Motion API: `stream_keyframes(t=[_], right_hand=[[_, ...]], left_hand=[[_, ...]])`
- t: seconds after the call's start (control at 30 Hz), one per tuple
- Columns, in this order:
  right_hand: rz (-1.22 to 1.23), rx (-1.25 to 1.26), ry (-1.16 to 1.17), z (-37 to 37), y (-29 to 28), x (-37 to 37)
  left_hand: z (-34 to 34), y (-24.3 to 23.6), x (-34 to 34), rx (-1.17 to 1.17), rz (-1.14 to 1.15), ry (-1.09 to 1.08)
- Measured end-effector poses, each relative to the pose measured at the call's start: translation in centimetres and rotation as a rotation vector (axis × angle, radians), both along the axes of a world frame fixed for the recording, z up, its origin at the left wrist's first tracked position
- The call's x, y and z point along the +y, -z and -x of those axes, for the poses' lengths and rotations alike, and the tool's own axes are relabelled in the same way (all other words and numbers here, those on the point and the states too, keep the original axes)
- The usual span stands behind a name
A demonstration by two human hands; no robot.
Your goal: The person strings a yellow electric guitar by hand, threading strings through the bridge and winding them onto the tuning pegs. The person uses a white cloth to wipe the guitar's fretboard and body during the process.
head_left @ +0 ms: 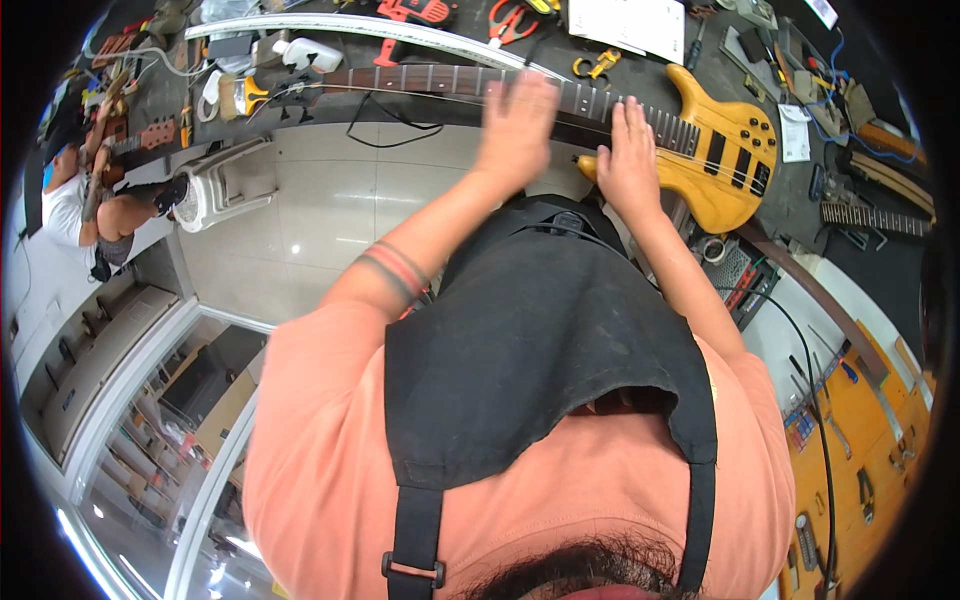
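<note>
A yellow wooden electric bass (pixel 727 200) lies across the workbench, its long dark fretboard (pixel 420 80) reaching left toward the headstock. My left hand (pixel 517 135) is over the middle of the neck, blurred by motion, with fingers extended; whether it touches the strings I cannot tell. My right hand (pixel 627 160) rests with straight fingers on the upper frets, beside where the neck meets the body. Behind the neck are a long pale straightedge (pixel 300 30), orange-handled pliers (pixel 510 20), a yellow tool (pixel 595 65) and a white sheet (pixel 625 25).
At the far left a seated person (pixel 70 200) holds another guitar. A white plastic stool (pixel 215 190) stands on the tiled floor. At the right are a loose fretboard (pixel 870 220), a hanging cable and an orange tool board (pixel 880 460) with hand tools.
</note>
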State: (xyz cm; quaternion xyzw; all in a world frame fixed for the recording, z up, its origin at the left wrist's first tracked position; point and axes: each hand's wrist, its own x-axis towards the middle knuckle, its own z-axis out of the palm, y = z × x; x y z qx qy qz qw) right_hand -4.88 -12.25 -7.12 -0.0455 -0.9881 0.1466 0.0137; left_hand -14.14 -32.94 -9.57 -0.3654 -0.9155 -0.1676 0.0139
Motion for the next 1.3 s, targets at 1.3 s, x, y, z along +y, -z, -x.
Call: stream_keyframes(t=[1.3], right_hand=[[1.122, 0.047, 0.762, -9.5, -1.1, 15.5]], left_hand=[[-2.6, -3.6, 11.8, -0.107, -0.105, 0.314]])
